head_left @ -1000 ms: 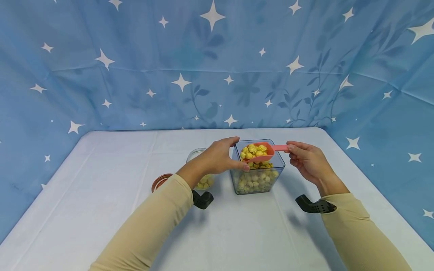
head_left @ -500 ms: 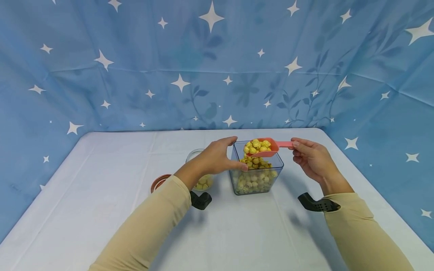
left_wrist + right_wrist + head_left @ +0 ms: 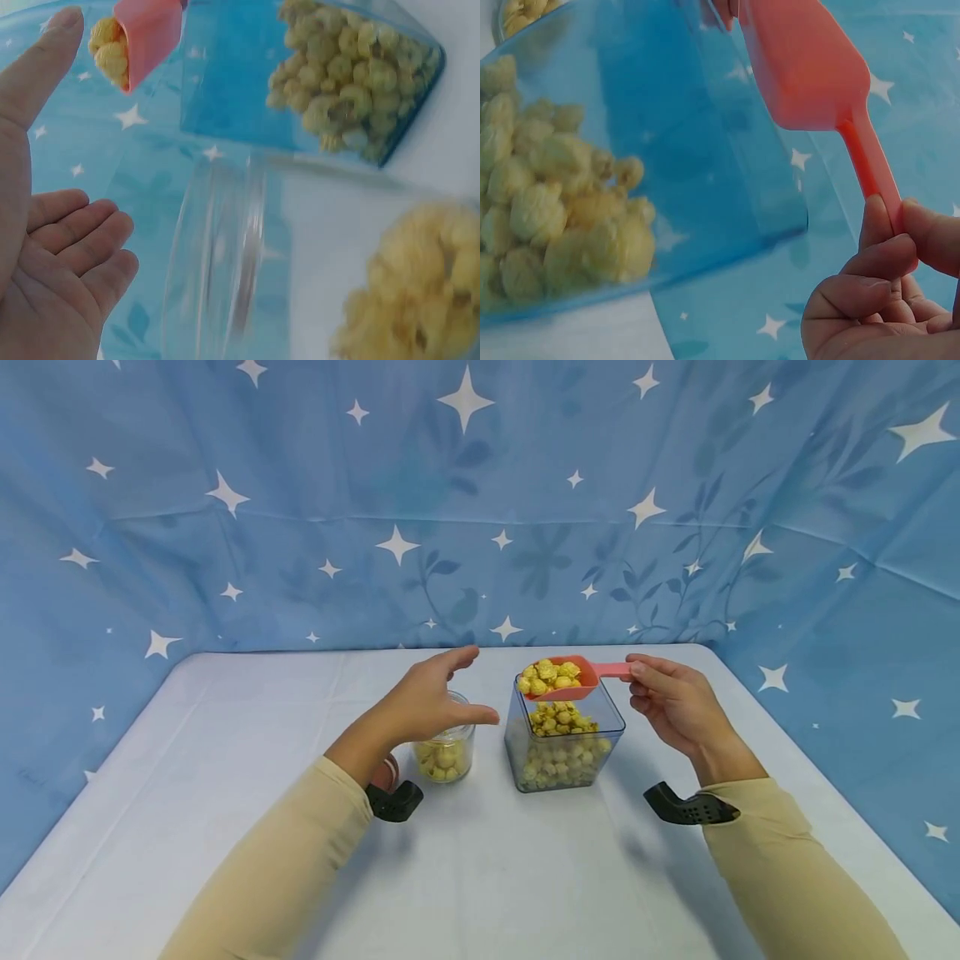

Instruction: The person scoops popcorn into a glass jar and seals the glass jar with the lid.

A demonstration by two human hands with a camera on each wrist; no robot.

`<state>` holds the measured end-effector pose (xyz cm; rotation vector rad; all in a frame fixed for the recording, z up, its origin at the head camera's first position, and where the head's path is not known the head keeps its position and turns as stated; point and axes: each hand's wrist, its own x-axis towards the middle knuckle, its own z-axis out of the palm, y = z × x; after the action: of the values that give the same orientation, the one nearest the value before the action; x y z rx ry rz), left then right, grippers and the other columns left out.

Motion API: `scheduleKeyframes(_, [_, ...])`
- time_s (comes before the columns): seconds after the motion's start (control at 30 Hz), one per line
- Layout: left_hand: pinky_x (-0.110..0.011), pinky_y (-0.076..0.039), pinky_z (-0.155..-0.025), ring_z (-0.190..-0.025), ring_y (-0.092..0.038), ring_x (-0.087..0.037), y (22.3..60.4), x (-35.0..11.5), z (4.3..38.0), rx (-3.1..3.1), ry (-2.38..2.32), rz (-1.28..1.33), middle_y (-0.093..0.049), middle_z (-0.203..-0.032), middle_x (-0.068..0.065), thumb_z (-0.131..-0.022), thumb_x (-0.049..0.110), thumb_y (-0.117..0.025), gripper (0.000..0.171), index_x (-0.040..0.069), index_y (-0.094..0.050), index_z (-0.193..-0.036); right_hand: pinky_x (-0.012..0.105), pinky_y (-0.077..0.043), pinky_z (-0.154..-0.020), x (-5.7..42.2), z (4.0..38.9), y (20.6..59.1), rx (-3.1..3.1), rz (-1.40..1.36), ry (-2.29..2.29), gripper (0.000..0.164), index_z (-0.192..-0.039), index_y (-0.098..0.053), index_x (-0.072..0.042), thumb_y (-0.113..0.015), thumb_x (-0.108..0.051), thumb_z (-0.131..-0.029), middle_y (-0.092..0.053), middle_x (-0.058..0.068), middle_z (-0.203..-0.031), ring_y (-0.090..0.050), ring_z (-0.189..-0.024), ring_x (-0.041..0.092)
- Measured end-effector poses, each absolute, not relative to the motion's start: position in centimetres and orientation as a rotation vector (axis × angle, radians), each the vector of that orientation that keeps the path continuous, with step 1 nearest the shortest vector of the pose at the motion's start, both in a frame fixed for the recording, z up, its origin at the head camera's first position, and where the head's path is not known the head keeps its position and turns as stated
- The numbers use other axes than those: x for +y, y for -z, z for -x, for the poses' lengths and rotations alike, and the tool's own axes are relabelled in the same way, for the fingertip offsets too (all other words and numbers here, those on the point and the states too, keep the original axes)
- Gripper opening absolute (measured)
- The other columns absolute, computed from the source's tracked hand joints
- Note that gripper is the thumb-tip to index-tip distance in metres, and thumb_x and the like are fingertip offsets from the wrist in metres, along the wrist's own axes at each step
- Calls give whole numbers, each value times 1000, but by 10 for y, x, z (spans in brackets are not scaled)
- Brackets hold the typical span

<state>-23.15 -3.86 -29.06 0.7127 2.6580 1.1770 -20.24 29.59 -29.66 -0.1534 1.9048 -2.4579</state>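
My right hand (image 3: 675, 706) pinches the handle of a pink scoop (image 3: 589, 675) between thumb and fingers. Round yellow popcorn (image 3: 547, 675) fills the scoop, which is held level over the clear square container (image 3: 521, 739). That container is partly filled with popcorn, visible through its walls in both wrist views. My left hand (image 3: 420, 702) is spread, thumb apart from the fingers, holding nothing. In the head view it overlaps the top of a small glass jar (image 3: 471, 745) that has some popcorn inside. The left wrist view shows the palm (image 3: 56, 292) beside the jar's mouth (image 3: 217, 255).
A reddish-brown round lid (image 3: 387, 772) lies left of the jar, partly hidden by my left wrist. All of this is on a white-covered table (image 3: 495, 877). A blue star-patterned curtain (image 3: 337, 510) hangs behind the table's far edge.
My left hand has let go of the square container's rim and moved left to the jar. The loaded scoop has risen off the popcorn in the container and shifted slightly left.
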Motion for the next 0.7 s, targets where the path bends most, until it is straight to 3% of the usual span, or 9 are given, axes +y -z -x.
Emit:
scheduleKeyframes(0.43, [-50, -37, -111, -138, -42, -33, 306, -82, 229, 2707, -1173, -663, -41, -155, -6, -76, 42, -88, 100, 13, -36, -156, 20, -47, -68, 259, 213, 286, 2027, 252, 2343, 17, -101, -75, -17, -59, -12, -102, -59, 1, -88, -48, -78, 14])
scheduleKeyframes(0.57, [-50, -37, -110, -137, -42, -37, 313, -88, 227, 2682, -1179, -656, -41, -155, -7, -76, 41, -88, 100, 11, -36, -156, 22, -46, -68, 249, 214, 283, 2067, 245, 2302, 14, -103, -72, -13, -58, -12, -103, -58, 1, -88, -48, -79, 15])
scheduleKeyframes(0.7, [-52, -37, -110, -138, -41, -39, 320, -91, 226, 2644, -1194, -626, -40, -156, -7, -76, 40, -88, 100, 10, -35, -156, 22, -46, -69, 240, 214, 281, 2144, 220, 2233, 17, -115, -65, -2, -58, -13, -103, -62, 1, -89, -47, -79, 16])
